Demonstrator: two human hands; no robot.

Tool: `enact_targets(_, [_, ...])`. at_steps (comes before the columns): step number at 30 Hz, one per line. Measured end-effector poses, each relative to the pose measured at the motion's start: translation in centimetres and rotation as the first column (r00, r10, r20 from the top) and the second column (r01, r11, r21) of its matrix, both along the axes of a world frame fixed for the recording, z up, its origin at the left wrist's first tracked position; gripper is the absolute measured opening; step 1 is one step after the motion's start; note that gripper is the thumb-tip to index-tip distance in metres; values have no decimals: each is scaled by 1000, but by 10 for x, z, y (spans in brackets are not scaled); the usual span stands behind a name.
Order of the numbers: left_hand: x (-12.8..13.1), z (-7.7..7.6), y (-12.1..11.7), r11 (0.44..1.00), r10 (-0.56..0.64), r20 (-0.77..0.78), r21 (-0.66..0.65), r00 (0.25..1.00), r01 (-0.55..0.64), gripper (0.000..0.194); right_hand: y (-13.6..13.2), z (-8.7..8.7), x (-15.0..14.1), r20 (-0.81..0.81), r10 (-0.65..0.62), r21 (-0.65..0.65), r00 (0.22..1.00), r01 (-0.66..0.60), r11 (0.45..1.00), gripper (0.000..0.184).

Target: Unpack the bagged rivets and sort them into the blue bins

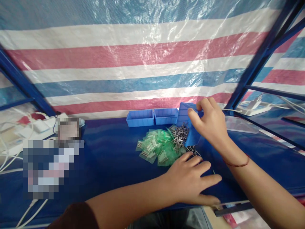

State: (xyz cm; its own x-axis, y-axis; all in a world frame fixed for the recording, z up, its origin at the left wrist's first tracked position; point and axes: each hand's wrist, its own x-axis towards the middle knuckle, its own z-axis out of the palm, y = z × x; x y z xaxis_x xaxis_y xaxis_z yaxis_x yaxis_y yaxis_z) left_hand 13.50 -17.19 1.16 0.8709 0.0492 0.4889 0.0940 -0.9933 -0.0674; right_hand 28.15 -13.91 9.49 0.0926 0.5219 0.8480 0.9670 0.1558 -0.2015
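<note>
A: Where is the tilted bin [184, 115]?
B: It stands on its edge at the right of the metal pins [180, 136], on the blue counter [108, 156]. The right hand [209, 117] holds its upper wall between thumb and fingers; part of the bin is hidden behind this hand.
A: And the left hand [190, 178]?
B: Its fingers are spread wide, palm downward, just in front of the pins. If the fingertips touch some pins, I cannot tell. It covers part of the counter.
A: Are they nails or screws?
B: Too small to say; they lie crossed in a heap. Left of them, touching, are green packets [153, 147] with thin pieces inside, not clear through the film.
A: What is farther?
B: Two more bins [140, 118] stand behind the packets, in a row. At the left, an area [51, 168] is blurred by squares, so I cannot name it. The striped sheet [145, 57] at the back is cut off by the upper edge.
</note>
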Motion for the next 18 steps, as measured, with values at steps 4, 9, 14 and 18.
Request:
enact_targets(4, [23, -8, 11, 998, 63, -52, 10, 997, -63, 37, -2, 1, 0, -3, 16, -9, 1000, -16, 1000, 21])
enact_targets(9, [31, -4, 20, 998, 56, -128, 24, 990, -53, 20, -2, -1, 4, -33, 22, 2, 999, -22, 1000, 19])
enact_targets(14, [35, -5, 21, 999, 34, -159, 31, 987, -29, 17, 1, -5, 12, -79, 6, 8, 997, -6, 1000, 18])
enact_targets(18, [36, -10, 26, 1000, 15, -158, 26, 987, -11, 37, 3, -8, 18, -118, -5, 13, 993, 6, 1000, 17])
